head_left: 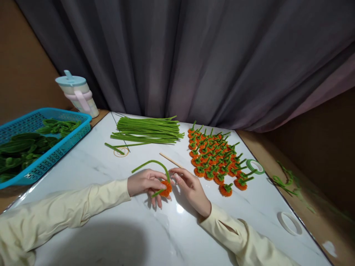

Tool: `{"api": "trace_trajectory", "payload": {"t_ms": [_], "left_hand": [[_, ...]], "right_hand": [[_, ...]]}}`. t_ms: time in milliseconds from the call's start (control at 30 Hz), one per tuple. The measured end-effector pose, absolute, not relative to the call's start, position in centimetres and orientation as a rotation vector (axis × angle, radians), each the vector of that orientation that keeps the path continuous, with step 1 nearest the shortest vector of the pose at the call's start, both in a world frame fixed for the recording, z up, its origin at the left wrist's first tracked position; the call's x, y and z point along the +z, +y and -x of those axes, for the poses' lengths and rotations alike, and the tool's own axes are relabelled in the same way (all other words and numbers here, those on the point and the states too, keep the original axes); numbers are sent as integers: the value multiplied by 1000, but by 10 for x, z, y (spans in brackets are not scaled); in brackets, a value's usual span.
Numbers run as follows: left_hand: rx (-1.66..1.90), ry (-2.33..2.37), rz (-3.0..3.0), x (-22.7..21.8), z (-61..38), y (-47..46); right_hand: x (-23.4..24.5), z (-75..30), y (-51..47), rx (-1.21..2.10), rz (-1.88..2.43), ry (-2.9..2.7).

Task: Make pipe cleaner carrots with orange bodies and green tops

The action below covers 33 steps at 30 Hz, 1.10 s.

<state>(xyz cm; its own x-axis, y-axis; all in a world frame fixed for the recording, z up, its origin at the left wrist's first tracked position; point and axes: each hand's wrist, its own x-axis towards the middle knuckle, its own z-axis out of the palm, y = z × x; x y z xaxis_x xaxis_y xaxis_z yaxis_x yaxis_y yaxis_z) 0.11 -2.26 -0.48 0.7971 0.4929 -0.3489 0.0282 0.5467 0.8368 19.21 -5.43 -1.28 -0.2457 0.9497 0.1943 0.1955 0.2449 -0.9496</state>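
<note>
Near the middle of the white table, my left hand [151, 184] pinches a small orange fuzzy pipe-cleaner piece [166, 189]. A long green pipe cleaner [155, 161] arches up out of this piece and bends over to the left; a short green end pokes out below. My right hand [190, 187] is at the piece's right side, fingertips together at the base of the green pipe cleaner. A thin wooden stick [169, 159] runs just behind my right fingers; whether they touch it I cannot tell.
Green pipe cleaners [146, 129] lie bundled at the back, by rubber bands [121, 152]. Several orange pieces with green stems [213, 155] stand right, near green tape [255, 166] and a white ring [289, 223]. Left are a blue basket [69, 142] of green leaves and a cup [79, 94].
</note>
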Motion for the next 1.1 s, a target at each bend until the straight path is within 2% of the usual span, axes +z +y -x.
{"api": "trace_trajectory", "payload": {"t_ms": [167, 633, 733, 933, 1000, 1100], "left_hand": [[280, 617, -1071, -3, -2, -27], [233, 709, -1084, -2, -7, -32], [254, 729, -1077, -3, -8, -34], [307, 789, -1044, -4, -9, -33], [375, 813, -1024, -5, -9, -33], [491, 849, -1024, -5, -11, -34]], "right_hand": [[-8, -186, -61, 1077, 1152, -1753], [-9, -188, -57, 1451, 1006, -1672], [-8, -187, -62, 1350, 993, -1760], [-4, -186, -74, 761, 847, -2247], [0, -187, -76, 771, 872, -2196], [7, -187, -76, 989, 976, -1942]]}}
